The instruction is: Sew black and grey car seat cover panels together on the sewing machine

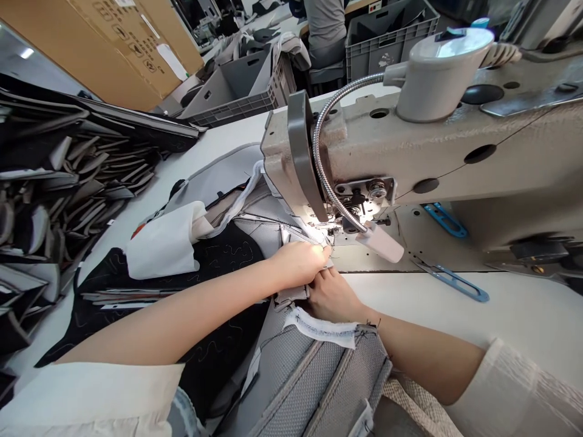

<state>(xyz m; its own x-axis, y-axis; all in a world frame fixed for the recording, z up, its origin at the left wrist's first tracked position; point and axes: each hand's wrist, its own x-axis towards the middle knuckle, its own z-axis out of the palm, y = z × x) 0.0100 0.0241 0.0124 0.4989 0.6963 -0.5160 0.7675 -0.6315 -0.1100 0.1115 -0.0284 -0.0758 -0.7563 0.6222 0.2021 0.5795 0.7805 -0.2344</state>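
Observation:
Grey fabric (310, 358) with seams and a white strip (323, 326) along one edge runs from the lap up to the sewing machine (423, 152). My left hand (298, 264) is closed on the fabric just in front of the lit needle area, fingertips close to the presser foot. Right beside and below it, my right hand (334, 296) curls round the fabric's edge, its fingertips partly tucked under the material. The needle itself is hard to make out. Black-backed fabric (228, 255) with a white flap (161, 243) spreads to the left of the hands.
Blue-handled thread snips (460, 284) lie on the table to the right, and another blue tool (446, 220) rests beneath the machine arm. Stacked fabric pieces (91, 164) line the left side. Behind are a cardboard box (104, 48), grey crates (237, 91) and a seated person (325, 30).

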